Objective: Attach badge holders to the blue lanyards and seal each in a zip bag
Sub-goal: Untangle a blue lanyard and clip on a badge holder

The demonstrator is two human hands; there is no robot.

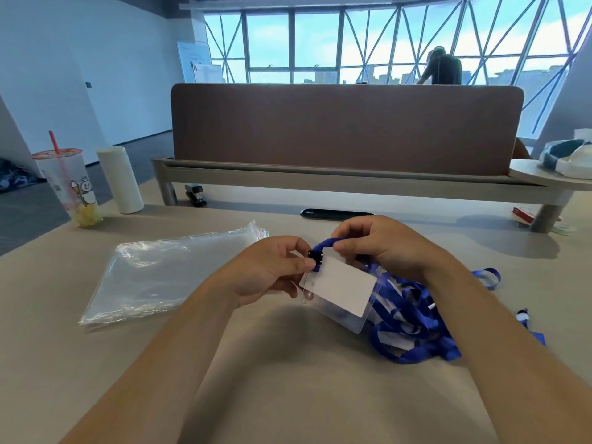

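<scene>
From the head camera, a pale beige desk (288,379) fills the lower frame, its near half bare between the person's two forearms. A brown fabric divider (346,129) stands along the far edge on a grey rail, and behind it a wall of windows (320,43) with diagonal struts shows sky and a distant person. White walls and dark floor lie off to the left.

The left hand (272,270) pinches the black clip (315,256) of a blue lanyard (323,245) between thumb and fingertips. The right hand (384,245) is curled around the lanyard's strap and the top edge of a clear badge holder (342,290) with a white card inside; the holder hangs tilted just above the desk, between both hands. Whether the clip is fully through the holder's slot cannot be told.

A heap of blue lanyards (416,322) with more holders lies on the desk under and right of the right wrist. A flat stack of clear zip bags (166,270) lies well left of the hands, just beside the left hand's knuckles.

At the desk's far left edge stand a plastic cup (73,187) with a red straw and a white roll (120,181); a black stapler (195,193) sits under the rail. A small red box (523,214) lies at far right
</scene>
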